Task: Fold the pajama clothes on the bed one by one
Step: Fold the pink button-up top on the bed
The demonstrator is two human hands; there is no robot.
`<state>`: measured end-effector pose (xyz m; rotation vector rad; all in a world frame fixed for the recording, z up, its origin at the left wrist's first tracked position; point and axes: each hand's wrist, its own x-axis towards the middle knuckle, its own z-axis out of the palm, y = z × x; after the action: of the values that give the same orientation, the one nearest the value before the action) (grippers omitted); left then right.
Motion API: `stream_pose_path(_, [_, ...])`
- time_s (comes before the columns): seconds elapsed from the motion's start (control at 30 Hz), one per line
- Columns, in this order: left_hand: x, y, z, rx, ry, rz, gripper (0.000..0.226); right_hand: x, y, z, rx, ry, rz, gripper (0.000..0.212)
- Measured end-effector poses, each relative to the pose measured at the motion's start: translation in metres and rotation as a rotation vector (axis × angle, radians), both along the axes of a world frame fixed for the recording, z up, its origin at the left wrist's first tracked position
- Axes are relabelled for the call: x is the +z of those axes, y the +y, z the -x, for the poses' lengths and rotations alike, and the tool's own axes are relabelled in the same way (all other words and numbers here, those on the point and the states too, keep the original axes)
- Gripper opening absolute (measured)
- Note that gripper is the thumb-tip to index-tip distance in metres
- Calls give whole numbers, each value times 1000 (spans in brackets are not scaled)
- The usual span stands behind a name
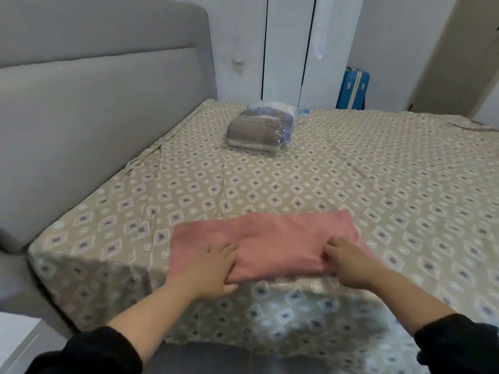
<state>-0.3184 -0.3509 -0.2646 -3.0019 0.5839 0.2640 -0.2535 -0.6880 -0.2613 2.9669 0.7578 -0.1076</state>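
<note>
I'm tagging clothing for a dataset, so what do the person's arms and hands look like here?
Both arms wear black, fuzzy-looking sleeves, the left sleeve and the right sleeve, which end well short of the wrists and leave the forearms bare. The left hand and the right hand are bare too: no gloves, and no ring, watch or bracelet shows.

a plastic-wrapped bundle [260, 128] lies near the grey headboard [94, 103]; a blue suitcase [352, 90] stands by white doors [286, 49].
</note>
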Motion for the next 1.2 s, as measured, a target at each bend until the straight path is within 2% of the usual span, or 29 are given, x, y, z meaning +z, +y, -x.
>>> stream_pose_path(0.03, [-7,4,8,67,-8,180,57,-8,-1,7,-40,17,-30,27])
stream_pose_path(0.1, [-9,12,10,205,-75,485,31,-11,6,9,-145,-36,-222,25])
stream_pose_path(0.17, [-12,22,0,337,-217,595,18,-6,22,1,-192,-124,-378,29])
stream_pose_path(0.2, [-12,28,-6,435,-278,595,18,-3,34,-5,-195,-135,-399,39])
stream_pose_path(0.27, [-18,44,-18,731,-264,590,35,-4,60,-13,-221,-29,-390,58])
stream_pose_path(0.33, [-21,57,-26,974,-185,591,51,-18,80,-14,-273,163,-330,58])
stream_pose_path(0.37, [-21,60,-28,1022,-176,616,53,-26,85,-14,-287,215,-302,57])
stream_pose_path(0.5, [-19,66,-36,1056,-239,839,43,-37,86,-17,-312,216,-280,56])
stream_pose_path(0.6, [-23,79,-34,1088,-336,883,42,-39,85,-19,-310,202,-258,56])
stream_pose_path(0.7, [-20,67,-35,1042,-381,660,44,-38,87,-16,-324,181,-250,56])
stream_pose_path(0.73, [-17,54,-37,977,-422,550,52,-38,88,-15,-323,183,-250,56])
stream_pose_path(0.8, [-8,18,-43,749,-498,500,62,-38,89,-14,-329,177,-255,55])
stream_pose_path(0.87, [-6,-23,-49,477,-370,510,57,-37,90,-13,-333,162,-267,55])
stream_pose_path(0.93, [-15,-58,-49,303,-144,405,57,-35,88,-10,-319,163,-307,54])
stream_pose_path(1.0, [-26,-73,-48,265,-74,281,59,-33,79,-12,-265,145,-380,52])
stream_pose_path(1.1, [-31,-72,-50,261,-92,250,60,-28,54,-25,-265,40,-508,53])
stream_pose_path(1.17, [-31,-71,-51,264,-90,239,61,-27,33,-40,-419,-67,-520,60])
stream_pose_path(1.2, [-31,-72,-51,270,-94,232,62,-25,22,-48,-547,-99,-505,57])
